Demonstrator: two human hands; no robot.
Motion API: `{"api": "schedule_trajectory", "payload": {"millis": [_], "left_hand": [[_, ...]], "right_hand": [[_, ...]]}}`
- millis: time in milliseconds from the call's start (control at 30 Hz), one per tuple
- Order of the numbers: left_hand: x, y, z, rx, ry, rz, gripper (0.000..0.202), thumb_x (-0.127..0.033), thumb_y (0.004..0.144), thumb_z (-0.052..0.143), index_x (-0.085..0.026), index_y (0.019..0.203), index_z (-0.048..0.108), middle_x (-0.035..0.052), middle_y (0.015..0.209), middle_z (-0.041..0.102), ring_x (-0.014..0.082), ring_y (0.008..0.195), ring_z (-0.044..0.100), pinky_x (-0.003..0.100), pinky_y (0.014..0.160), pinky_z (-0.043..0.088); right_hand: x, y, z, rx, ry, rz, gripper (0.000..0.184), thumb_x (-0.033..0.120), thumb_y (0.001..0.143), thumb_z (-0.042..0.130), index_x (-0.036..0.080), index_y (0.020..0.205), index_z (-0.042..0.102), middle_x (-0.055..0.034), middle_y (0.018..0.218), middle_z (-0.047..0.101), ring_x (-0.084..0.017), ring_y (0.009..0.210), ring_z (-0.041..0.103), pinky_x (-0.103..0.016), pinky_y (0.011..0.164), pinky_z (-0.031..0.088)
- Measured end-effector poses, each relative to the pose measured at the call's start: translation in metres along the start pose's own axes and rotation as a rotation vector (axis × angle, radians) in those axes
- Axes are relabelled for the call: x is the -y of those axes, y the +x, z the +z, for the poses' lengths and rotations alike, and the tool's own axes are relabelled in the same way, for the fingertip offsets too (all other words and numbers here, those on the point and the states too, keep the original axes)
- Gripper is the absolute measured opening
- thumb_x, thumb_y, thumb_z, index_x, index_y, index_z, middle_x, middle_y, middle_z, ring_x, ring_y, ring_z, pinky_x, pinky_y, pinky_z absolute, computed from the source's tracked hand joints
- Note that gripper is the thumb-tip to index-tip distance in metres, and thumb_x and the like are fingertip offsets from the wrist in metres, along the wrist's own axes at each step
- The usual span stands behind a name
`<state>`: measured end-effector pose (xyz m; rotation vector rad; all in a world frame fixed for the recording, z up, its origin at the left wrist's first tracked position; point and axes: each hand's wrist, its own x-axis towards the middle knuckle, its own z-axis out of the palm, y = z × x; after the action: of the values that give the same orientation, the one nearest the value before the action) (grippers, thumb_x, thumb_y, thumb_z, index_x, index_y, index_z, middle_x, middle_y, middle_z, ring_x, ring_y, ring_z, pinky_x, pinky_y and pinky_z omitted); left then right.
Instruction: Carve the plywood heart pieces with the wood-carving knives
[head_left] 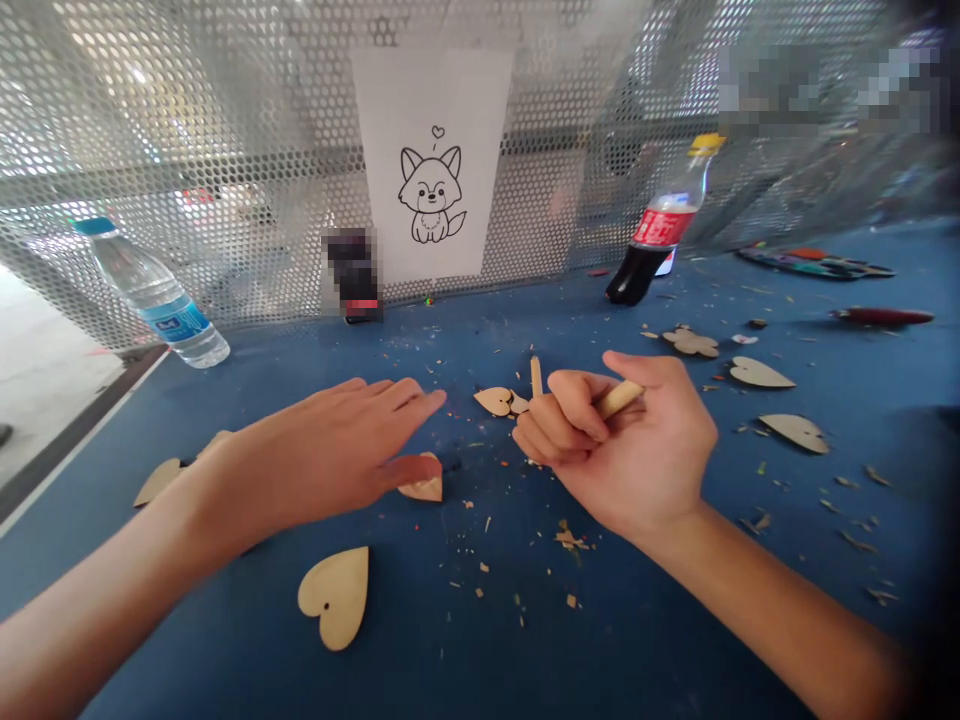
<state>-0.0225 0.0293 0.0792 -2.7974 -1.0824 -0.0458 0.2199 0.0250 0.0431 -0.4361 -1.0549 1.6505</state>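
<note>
My left hand (337, 450) stretches over the table with its fingers extended and its palm down. Below its thumb lies a small wooden heart (430, 485), partly hidden; whether they touch I cannot tell. My right hand (622, 440) is closed around a pale wooden stick (622, 398), whose end shows beside the thumb. A second stick end (535, 376) shows past the curled fingers; I cannot tell whether it is held too. Left of those fingers is another small wooden heart (493, 401). A larger wooden heart (335, 598) with a hole lies nearer me.
Wood chips (571, 538) are scattered over the blue table (435, 660). More wooden hearts (795, 431) lie at right. A water bottle (161, 295) and a cola bottle (660, 225) stand at the back. A fox drawing (433, 200) hangs on the perforated metal screen (285, 110).
</note>
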Motion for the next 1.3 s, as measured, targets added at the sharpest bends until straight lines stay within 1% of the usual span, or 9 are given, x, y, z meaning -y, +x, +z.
{"api": "schedule_trajectory", "payload": {"millis": [167, 300, 367, 500, 600, 733, 900, 1133, 1300], "left_hand": [[0.005, -0.008, 0.013, 0.173, -0.190, 0.013, 0.023, -0.035, 0.095, 0.062, -0.023, 0.115, 0.061, 0.0028, 0.114, 0.068, 0.0227, 0.100, 0.065, 0.031, 0.080, 0.045], [-0.002, -0.008, 0.022, -0.119, -0.293, -0.170, 0.014, -0.033, 0.098, 0.059, -0.022, 0.102, 0.054, -0.0031, 0.089, 0.065, 0.0127, 0.068, 0.059, 0.024, 0.061, 0.041], [-0.005, -0.008, 0.028, -0.241, -0.247, -0.111, 0.010, -0.031, 0.102, 0.050, -0.021, 0.101, 0.052, -0.0010, 0.090, 0.064, 0.0130, 0.070, 0.058, 0.025, 0.062, 0.041], [-0.005, -0.009, 0.033, -0.157, -0.119, 0.144, 0.009, -0.022, 0.100, 0.048, -0.020, 0.095, 0.055, 0.0014, 0.088, 0.064, 0.0169, 0.078, 0.059, 0.031, 0.073, 0.039], [-0.003, -0.012, 0.028, -0.210, -0.181, 0.059, 0.004, -0.021, 0.097, 0.054, -0.021, 0.097, 0.057, 0.0000, 0.091, 0.066, 0.0167, 0.085, 0.060, 0.032, 0.079, 0.038], [-0.005, -0.013, 0.021, -0.091, -0.367, -0.038, 0.010, -0.031, 0.093, 0.060, -0.022, 0.089, 0.058, -0.0035, 0.083, 0.066, 0.0147, 0.077, 0.059, 0.033, 0.082, 0.040], [-0.023, -0.008, 0.026, -0.139, -0.672, -0.340, 0.023, -0.045, 0.093, 0.057, -0.022, 0.095, 0.060, -0.0018, 0.084, 0.067, 0.0156, 0.076, 0.062, 0.029, 0.072, 0.047], [-0.026, -0.011, 0.039, -0.231, -0.390, -0.175, 0.027, -0.031, 0.098, 0.053, -0.024, 0.124, 0.055, 0.0058, 0.127, 0.066, 0.0240, 0.116, 0.060, 0.043, 0.100, 0.044], [-0.021, -0.014, 0.042, -0.099, -0.441, 0.002, 0.056, -0.018, 0.092, 0.056, -0.027, 0.146, 0.041, 0.0079, 0.146, 0.054, 0.0251, 0.137, 0.048, 0.047, 0.114, 0.033]], "right_hand": [[0.000, 0.000, 0.001, 0.019, -0.003, -0.001, 0.047, 0.049, 0.083, 0.039, 0.021, 0.046, 0.033, 0.0040, 0.043, 0.016, -0.011, 0.041, 0.018, -0.032, 0.047, 0.019], [0.000, 0.000, 0.002, 0.026, -0.012, -0.004, 0.046, 0.048, 0.083, 0.039, 0.021, 0.046, 0.033, 0.0040, 0.043, 0.017, -0.011, 0.041, 0.019, -0.031, 0.047, 0.019], [0.000, 0.000, 0.002, 0.017, -0.012, -0.002, 0.046, 0.048, 0.083, 0.039, 0.021, 0.046, 0.033, 0.0040, 0.043, 0.017, -0.011, 0.041, 0.019, -0.031, 0.047, 0.019], [0.000, 0.000, 0.003, 0.015, -0.016, -0.005, 0.048, 0.049, 0.083, 0.038, 0.021, 0.045, 0.033, 0.0040, 0.042, 0.018, -0.011, 0.040, 0.019, -0.031, 0.046, 0.019], [0.000, 0.000, 0.003, 0.006, -0.014, -0.005, 0.047, 0.047, 0.083, 0.038, 0.021, 0.045, 0.034, 0.0041, 0.042, 0.018, -0.011, 0.041, 0.019, -0.030, 0.046, 0.019], [0.000, 0.000, 0.003, 0.007, -0.016, 0.001, 0.047, 0.048, 0.084, 0.037, 0.021, 0.045, 0.034, 0.0040, 0.042, 0.018, -0.011, 0.041, 0.019, -0.030, 0.046, 0.019], [0.000, 0.000, 0.002, 0.008, -0.036, -0.007, 0.048, 0.049, 0.084, 0.040, 0.021, 0.045, 0.034, 0.0039, 0.043, 0.019, -0.011, 0.041, 0.019, -0.031, 0.047, 0.020], [0.002, 0.000, 0.001, 0.000, -0.083, -0.018, 0.053, 0.055, 0.086, 0.040, 0.021, 0.045, 0.032, 0.0034, 0.043, 0.018, -0.012, 0.041, 0.019, -0.031, 0.047, 0.019], [0.000, 0.001, 0.000, 0.014, -0.213, -0.095, 0.060, 0.059, 0.093, 0.034, 0.021, 0.047, 0.032, 0.0032, 0.043, 0.019, -0.012, 0.041, 0.021, -0.032, 0.047, 0.019]]}}
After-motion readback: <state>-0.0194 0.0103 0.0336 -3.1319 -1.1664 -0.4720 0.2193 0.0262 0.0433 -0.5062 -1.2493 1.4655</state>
